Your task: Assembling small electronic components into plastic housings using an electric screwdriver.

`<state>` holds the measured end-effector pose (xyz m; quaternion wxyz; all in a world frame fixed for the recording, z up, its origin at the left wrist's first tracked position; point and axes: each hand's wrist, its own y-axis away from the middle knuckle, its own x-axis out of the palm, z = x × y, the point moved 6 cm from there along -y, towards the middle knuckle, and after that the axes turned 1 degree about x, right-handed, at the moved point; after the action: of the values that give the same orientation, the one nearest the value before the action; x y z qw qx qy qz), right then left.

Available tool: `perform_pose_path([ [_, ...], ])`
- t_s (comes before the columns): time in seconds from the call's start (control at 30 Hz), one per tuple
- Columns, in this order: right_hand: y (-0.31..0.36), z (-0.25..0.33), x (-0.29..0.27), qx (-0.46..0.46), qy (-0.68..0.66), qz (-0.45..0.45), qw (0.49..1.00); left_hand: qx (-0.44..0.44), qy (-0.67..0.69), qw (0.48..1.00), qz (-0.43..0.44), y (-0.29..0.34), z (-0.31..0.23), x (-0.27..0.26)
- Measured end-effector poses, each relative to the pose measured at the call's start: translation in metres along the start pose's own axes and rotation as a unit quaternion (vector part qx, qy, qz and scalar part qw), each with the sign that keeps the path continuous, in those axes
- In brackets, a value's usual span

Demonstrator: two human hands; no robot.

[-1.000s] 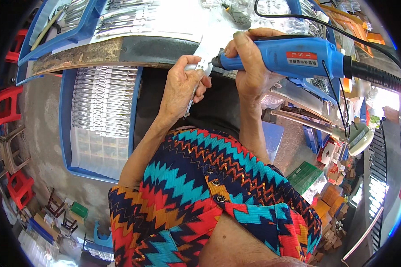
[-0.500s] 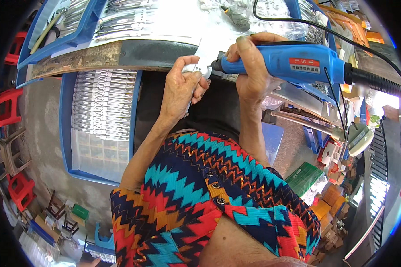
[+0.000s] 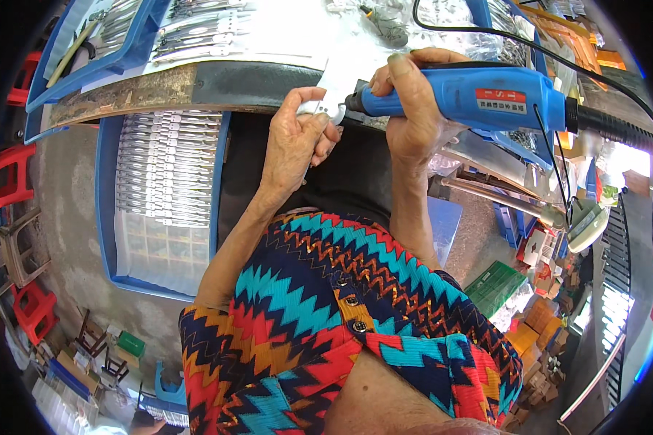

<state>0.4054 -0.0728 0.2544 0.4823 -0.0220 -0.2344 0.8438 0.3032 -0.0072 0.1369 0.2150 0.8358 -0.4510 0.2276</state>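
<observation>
My right hand [image 3: 415,101] grips a blue electric screwdriver [image 3: 479,99] with a black tip, cable and sleeve at its rear end. It lies sideways, its tip pointing left. A small white piece [image 3: 328,110] with dark holes is pinched between the thumb and fingers of my left hand [image 3: 296,134]. The screwdriver's tip is right beside this piece; whether they touch I cannot tell. Most of what my left hand holds is hidden by the fingers.
Left of my lap, a blue tray [image 3: 107,210] holds rows of slim metal pieces with white middles. More such pieces [image 3: 203,32] lie on the bench [image 3: 145,90], beside another blue tray [image 3: 98,76]. A black cable [image 3: 515,36] arches over the right side.
My right hand and the screwdriver have shifted slightly, the screwdriver's rear end a little lower and further right. My left hand has hardly moved and still holds the white piece.
</observation>
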Motion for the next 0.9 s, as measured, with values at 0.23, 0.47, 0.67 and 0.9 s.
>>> perform_pose_path([
  [0.23, -0.005, -0.003, -0.005, -0.039, 0.010, 0.002, 0.999, 0.004, 0.000, 1.000, 0.007, 0.000, 0.002, -0.001],
  [0.47, -0.007, -0.004, -0.012, -0.024, -0.015, -0.031, 0.999, 0.013, -0.016, 1.000, 0.000, 0.000, 0.004, -0.004],
  [0.67, -0.007, -0.008, -0.018, -0.047, 0.015, 0.001, 0.999, 0.014, -0.011, 1.000, 0.001, 0.000, 0.004, -0.002],
  [0.9, -0.008, -0.005, -0.011, -0.047, 0.034, 0.011, 0.998, 0.015, -0.004, 1.000, -0.004, 0.000, 0.005, -0.004],
])
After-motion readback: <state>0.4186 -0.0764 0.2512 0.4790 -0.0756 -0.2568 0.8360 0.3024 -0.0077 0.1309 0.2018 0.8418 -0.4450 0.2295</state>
